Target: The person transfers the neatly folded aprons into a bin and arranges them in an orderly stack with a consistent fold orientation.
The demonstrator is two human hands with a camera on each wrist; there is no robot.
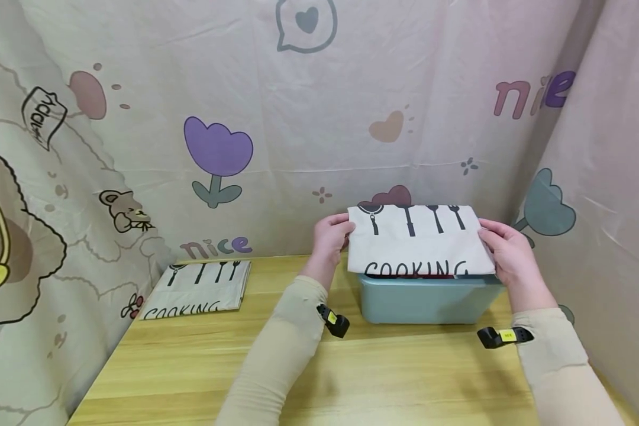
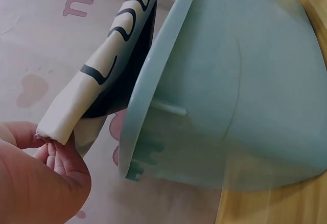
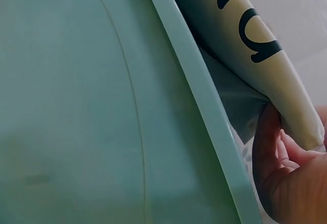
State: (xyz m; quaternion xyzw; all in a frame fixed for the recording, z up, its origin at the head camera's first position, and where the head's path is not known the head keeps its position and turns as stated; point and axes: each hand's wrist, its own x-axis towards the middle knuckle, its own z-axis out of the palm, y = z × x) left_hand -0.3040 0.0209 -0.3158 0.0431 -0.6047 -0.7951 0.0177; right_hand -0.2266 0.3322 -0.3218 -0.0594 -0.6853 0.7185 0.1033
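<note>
A folded white cloth (image 1: 418, 245), printed with dark kitchen utensils and the word COOKING, is held over a light blue plastic bin (image 1: 426, 299). My left hand (image 1: 331, 239) pinches its left edge between thumb and fingers; the right hand (image 1: 511, 251) grips the opposite edge. In the left wrist view, the folded end of the cloth (image 2: 76, 96) sits in the fingertips, just above the bin's rim (image 2: 148, 81). From the right wrist, fingers (image 3: 265, 142) curl under the cloth's corner. Something dark red shows in a thin strip between cloth and bin; the rest of the bin's inside is hidden.
A second folded cloth (image 1: 194, 290) with the same print lies at the left rear of the wooden table (image 1: 404, 373). Patterned curtains (image 1: 319, 118) hang behind the table and along both sides, close to the bin's right end.
</note>
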